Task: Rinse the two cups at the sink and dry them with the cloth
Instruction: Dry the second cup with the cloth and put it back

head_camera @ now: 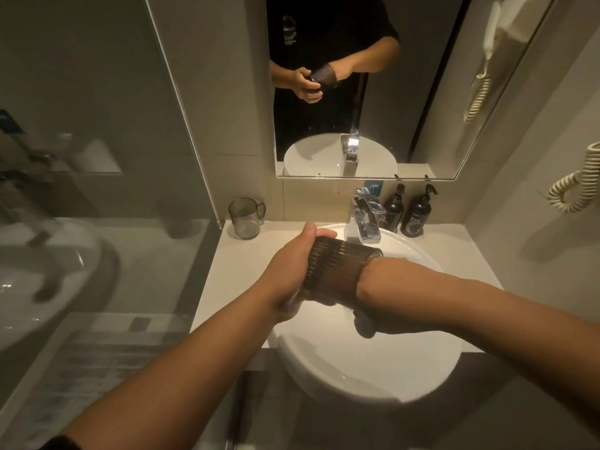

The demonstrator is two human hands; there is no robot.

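A dark ribbed cup (pixel 337 271) lies on its side over the white sink (pixel 373 384), just in front of the faucet (pixel 365 219). My left hand (pixel 292 274) grips its closed end, thumb on top. My right hand (pixel 373 306) is pushed into the cup's mouth. Its fingers are hidden inside and only the wrist and the base of the thumb show. A second cup (pixel 245 219), clear grey with a handle, stands upright on the counter at the back left. No water is visibly running.
Two dark pump bottles (pixel 407 211) stand right of the faucet against the wall. A mirror (pixel 357 92) hangs above the sink. A coiled cord (pixel 571 190) hangs on the right wall. A glass panel (pixel 181 131) borders the counter's left side, with a blurred grey striped textile (pixel 97 368) below it.
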